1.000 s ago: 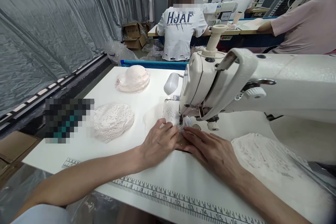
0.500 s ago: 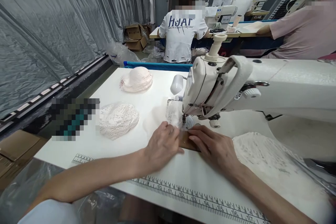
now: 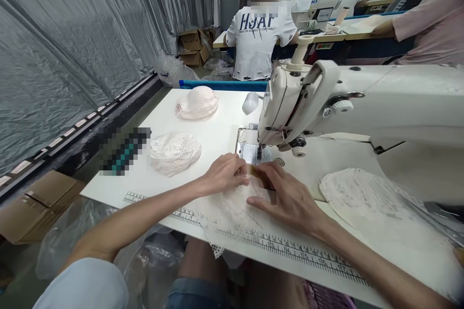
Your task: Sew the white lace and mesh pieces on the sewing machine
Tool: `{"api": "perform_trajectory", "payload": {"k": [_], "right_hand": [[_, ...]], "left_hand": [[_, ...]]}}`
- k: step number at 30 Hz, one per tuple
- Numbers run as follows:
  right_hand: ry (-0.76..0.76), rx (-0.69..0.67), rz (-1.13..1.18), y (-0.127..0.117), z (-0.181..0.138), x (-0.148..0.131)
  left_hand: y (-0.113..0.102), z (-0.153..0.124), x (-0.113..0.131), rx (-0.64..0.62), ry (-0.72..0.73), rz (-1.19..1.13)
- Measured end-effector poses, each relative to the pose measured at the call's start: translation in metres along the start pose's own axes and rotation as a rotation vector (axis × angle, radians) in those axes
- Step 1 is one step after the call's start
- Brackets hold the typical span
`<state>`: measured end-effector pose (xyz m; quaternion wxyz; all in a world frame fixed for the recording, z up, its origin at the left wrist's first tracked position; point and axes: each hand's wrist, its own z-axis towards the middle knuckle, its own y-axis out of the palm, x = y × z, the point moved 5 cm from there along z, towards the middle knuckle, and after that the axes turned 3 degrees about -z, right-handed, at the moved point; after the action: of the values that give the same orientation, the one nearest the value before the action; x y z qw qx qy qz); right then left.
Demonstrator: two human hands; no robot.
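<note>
Thin white lace fabric (image 3: 232, 207) lies between my hands, blurred in places, and a scalloped corner hangs over the table's front edge. My left hand (image 3: 227, 172) is closed, its curled fingers gripping the fabric's far left edge. My right hand (image 3: 290, 198) rests on the fabric's right side with thumb and fingers apart, fingertips by a brown piece (image 3: 266, 181) at the machine bed. Just beyond both hands are the sewing machine's needle and presser foot (image 3: 259, 151), above a bare metal plate (image 3: 246, 153).
On the left of the white table (image 3: 145, 120) sit a pale pink lace cup (image 3: 197, 103) and a white lace piece (image 3: 175, 152). More lace (image 3: 358, 193) lies right, under the machine arm (image 3: 398, 91). A printed ruler (image 3: 290, 247) runs along the front. Co-workers sit ahead.
The lace has come away from under the presser foot toward me and now lies over the front edge. Both hands remain near the machine. The view has shifted slightly.
</note>
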<state>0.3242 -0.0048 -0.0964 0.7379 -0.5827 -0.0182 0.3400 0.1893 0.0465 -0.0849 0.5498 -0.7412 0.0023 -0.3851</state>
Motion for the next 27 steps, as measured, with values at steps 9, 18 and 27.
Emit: {"api": "perform_trajectory", "payload": {"k": [9,18,27], "right_hand": [[0.176,-0.283,0.737,0.001,-0.002,-0.011],[0.265,-0.462,1.094,-0.024,-0.04,-0.048],[0.321,-0.399,1.105,-0.028,-0.064,-0.067]], "left_hand": [[-0.01,-0.039,0.01,-0.126,0.026,-0.579],[-0.001,-0.091,0.036,-0.293,-0.046,-0.783],[0.028,-0.116,0.038,-0.138,-0.14,-1.064]]}}
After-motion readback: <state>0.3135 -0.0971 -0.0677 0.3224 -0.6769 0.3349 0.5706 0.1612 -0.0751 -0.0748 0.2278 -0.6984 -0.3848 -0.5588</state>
